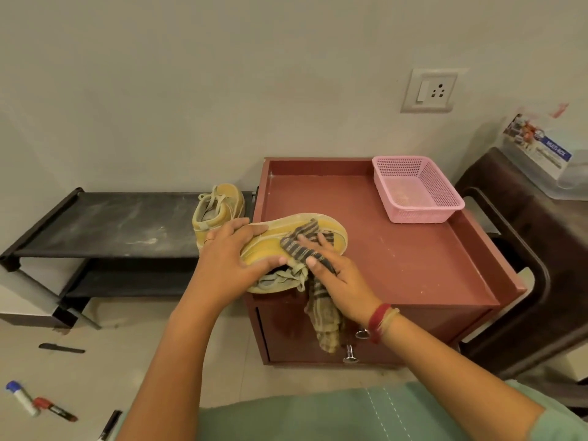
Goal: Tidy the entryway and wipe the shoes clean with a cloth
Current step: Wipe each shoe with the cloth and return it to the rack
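Floor clutter: a blue-capped marker (22, 397) and a red marker (54, 409) are lying loose on the tiles at the near left. They are waiting to be picked up, so the tidying half of the job looks unfinished.

Right hand (334, 275): it is holding the cloth (299, 246) with the thumb pinning it and the fingers spread fairly flat on top. The flat fingers are pressing the fabric onto the shoe for rubbing, and the spare end is hanging down in front of the cabinet.

Left hand (232, 253): it is gripping the shoe (270, 246), fingers curled over the sole edge and thumb braced on the yellow side. It is probably steadying the shoe against the push of the wiping.

Shoe: it is being held tipped on its side just above the cabinet's near left corner, laces dangling toward the person. Tilting it is putting the dusty side and sole rim under the cloth.

Cabinet (397, 249): its raised-edge red top is serving as a work surface under the shoe.

Second shoe (219, 208): it is sitting upright on the right end of the shoe rack (111, 224), just beside the cabinet. Whether it is clean I cannot tell.

Shoe rack: its top shelf is showing pale dust streaks.

Pink basket (420, 214): it is standing at the cabinet's far right corner, well apart from the wiping.
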Demonstrator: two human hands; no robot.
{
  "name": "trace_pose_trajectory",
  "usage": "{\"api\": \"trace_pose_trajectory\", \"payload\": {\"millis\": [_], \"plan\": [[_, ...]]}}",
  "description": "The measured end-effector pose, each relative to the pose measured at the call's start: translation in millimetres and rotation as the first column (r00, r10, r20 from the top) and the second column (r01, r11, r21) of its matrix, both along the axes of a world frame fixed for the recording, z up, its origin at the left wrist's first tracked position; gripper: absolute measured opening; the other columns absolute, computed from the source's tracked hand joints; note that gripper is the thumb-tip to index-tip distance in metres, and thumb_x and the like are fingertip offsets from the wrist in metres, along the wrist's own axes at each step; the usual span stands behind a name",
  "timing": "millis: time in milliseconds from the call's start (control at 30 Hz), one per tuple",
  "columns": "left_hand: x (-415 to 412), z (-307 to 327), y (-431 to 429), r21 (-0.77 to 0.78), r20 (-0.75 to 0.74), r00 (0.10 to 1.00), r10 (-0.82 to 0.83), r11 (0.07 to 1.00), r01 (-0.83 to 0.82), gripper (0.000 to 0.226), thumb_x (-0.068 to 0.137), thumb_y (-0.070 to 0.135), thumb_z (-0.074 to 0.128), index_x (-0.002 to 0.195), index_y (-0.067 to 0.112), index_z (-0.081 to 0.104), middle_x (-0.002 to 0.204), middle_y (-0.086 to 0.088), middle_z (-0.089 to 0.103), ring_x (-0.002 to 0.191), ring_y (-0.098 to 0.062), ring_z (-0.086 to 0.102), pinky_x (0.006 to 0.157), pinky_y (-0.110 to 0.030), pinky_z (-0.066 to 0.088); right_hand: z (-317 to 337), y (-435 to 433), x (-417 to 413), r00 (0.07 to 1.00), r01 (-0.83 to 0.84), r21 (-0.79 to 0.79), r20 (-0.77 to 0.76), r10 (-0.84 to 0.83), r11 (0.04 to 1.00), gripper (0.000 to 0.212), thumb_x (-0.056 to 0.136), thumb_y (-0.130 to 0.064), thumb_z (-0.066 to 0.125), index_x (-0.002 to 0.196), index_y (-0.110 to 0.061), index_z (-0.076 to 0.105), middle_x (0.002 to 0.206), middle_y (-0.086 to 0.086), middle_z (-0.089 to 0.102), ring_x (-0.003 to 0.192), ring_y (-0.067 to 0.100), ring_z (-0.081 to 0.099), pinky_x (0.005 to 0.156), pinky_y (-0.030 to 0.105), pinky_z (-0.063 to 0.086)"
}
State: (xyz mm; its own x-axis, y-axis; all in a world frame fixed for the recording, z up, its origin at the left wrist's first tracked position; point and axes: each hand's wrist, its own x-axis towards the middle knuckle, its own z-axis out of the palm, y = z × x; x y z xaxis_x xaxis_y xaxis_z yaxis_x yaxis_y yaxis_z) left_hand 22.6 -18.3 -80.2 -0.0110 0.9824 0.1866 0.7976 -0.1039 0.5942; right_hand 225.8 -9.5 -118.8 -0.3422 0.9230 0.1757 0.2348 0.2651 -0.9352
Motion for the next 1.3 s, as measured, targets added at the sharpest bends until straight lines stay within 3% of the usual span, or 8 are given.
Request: {"api": "trace_pose_trajectory", "payload": {"millis": [300, 433, 600, 733, 833, 1033, 1200, 1300], "plan": [[2.9, 3.4, -3.0, -0.009, 0.026, 0.999, 0.025, 1.000, -0.025, 0.092, 0.052, 0.084, 0.046, 0.130, 0.036, 0.055, 0.144, 0.006, 0.040, 0.135, -0.021, 0.028, 0.107, -0.037, 0.023, 2.1, 3.7, -0.8, 0.982, 0.188, -0.057, 0.017, -0.187, 0.981, 0.042, 0.091, -0.054, 0.046, 0.131, -0.040, 0.044, 0.144, -0.015, 0.033, 0.143, 0.009, 0.019, 0.116, 0.037, 0.023], [1.8, 3.1, -0.3, 0.000, 0.011, 1.000, 0.010, 1.000, -0.010, 0.092, 0.052, 0.084, 0.046, 0.131, 0.036, 0.055, 0.143, 0.006, 0.041, 0.134, -0.021, 0.030, 0.107, -0.036, 0.023, 3.9, -14.7, -8.5, 0.999, 0.004, -0.030, -0.044, -0.005, 1.000, 0.035, 0.095, -0.029, 0.047, 0.129, -0.038, 0.045, 0.130, -0.032, 0.039, 0.136, -0.008, 0.022, 0.108, 0.009, 0.023], [2.2, 3.6, -5.4, -0.006, 0.045, 0.999, 0.004, 1.000, -0.004, 0.086, 0.056, 0.080, 0.055, 0.131, 0.038, 0.054, 0.142, 0.008, 0.039, 0.133, -0.018, 0.027, 0.106, -0.037, 0.024, 7.8, 8.7, 1.0, 0.971, 0.238, -0.035, 0.031, -0.237, 0.971, 0.037, 0.096, -0.028, 0.048, 0.133, -0.023, 0.049, 0.138, -0.002, 0.049, 0.133, 0.011, 0.040, 0.101, 0.010, 0.032], [-2.5, 1.5, -6.6, -0.006, 0.112, 0.994, -0.020, 1.000, 0.021, 0.093, 0.054, 0.077, 0.062, 0.136, 0.037, 0.046, 0.144, 0.008, 0.033, 0.135, -0.013, 0.028, 0.108, -0.035, 0.029, 26.2, -1.4, -14.3, 0.947, 0.317, 0.192, -0.126, -0.297, 0.929, 0.022, 0.096, -0.035, 0.048, 0.116, -0.042, 0.053, 0.130, -0.014, 0.049, 0.128, 0.004, 0.040, 0.109, 0.025, 0.032], [-7.5, -0.8, -9.4, -0.001, 0.192, 0.981, -0.019, 1.000, 0.020, 0.113, 0.055, 0.072, 0.069, 0.149, 0.031, 0.021, 0.150, 0.004, 0.030, 0.137, -0.014, 0.031, 0.110, -0.040, 0.034, 30.8, -8.2, -30.1, 0.989, -0.027, 0.341, 0.144, -0.023, 0.940, 0.037, 0.093, -0.043, 0.041, 0.128, -0.036, 0.051, 0.141, -0.011, 0.044, 0.135, 0.005, 0.032, 0.113, 0.031, 0.025], [-7.7, -2.8, -9.9, 0.023, 0.180, 0.982, -0.051, 0.999, 0.048, 0.132, 0.051, 0.065, 0.082, 0.153, 0.026, 0.007, 0.152, -0.001, 0.030, 0.138, -0.017, 0.033, 0.111, -0.043, 0.034, 29.9, 12.5, -37.6, 0.934, 0.118, 0.169, 0.316, -0.167, 0.978, 0.048, 0.087, -0.055, 0.035, 0.130, -0.040, 0.050, 0.152, -0.011, 0.029, 0.144, 0.014, 0.011, 0.114, 0.056, 0.011], [-7.8, -2.6, -11.3, 0.062, 0.165, 0.983, -0.084, 0.995, 0.075, 0.115, 0.062, 0.057, 0.074, 0.152, 0.030, 0.008, 0.151, -0.001, 0.033, 0.137, -0.016, 0.035, 0.110, -0.045, 0.037, 38.4, -5.8, -45.8, 0.901, -0.149, 0.181, 0.429, 0.059, 0.972, 0.039, 0.091, -0.054, 0.037, 0.128, -0.047, 0.048, 0.150, -0.020, 0.027, 0.144, 0.008, 0.005, 0.110, 0.057, -0.009], [-6.9, -1.1, -11.6, 0.043, 0.157, 0.986, -0.057, 0.998, 0.050, 0.129, 0.053, 0.066, 0.081, 0.153, 0.028, 0.008, 0.151, 0.001, 0.033, 0.135, -0.015, 0.036, 0.110, -0.041, 0.037, 35.6, 8.4, -41.9, 0.889, 0.084, 0.151, 0.436, -0.142, 0.985, 0.041, 0.091, -0.059, 0.035, 0.130, -0.049, 0.044, 0.154, -0.017, 0.020, 0.145, 0.013, -0.002, 0.111, 0.063, 0.002]]}}
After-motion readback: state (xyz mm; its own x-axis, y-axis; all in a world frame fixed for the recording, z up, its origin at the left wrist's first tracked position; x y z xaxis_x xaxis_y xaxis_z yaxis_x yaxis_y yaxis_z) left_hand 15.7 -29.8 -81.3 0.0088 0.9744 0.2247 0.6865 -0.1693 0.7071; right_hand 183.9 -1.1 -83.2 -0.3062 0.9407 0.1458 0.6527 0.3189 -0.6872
